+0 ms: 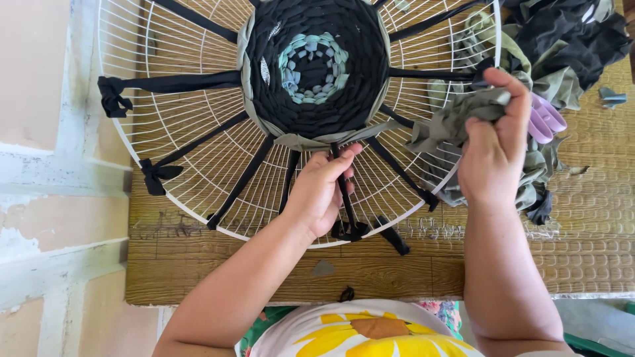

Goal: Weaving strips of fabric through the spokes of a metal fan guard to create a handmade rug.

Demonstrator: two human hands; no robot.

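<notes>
A round white wire grille (165,132) lies on a wooden board, with black fabric strips (178,82) tied from its rim to the centre like spokes. At the centre sits a woven round mat (317,66), black with a pale blue-green ring and an olive edge. My left hand (324,188) pinches one black spoke strip near the lower rim of the mat. My right hand (493,142) grips a bunch of olive fabric strip (443,125) that runs to the mat's lower edge.
A heap of olive and black fabric (562,46) lies at the upper right, with lilac scissor handles (546,119) beside my right hand. The wooden board (397,271) ends at a near edge. A pale floor (46,165) lies to the left.
</notes>
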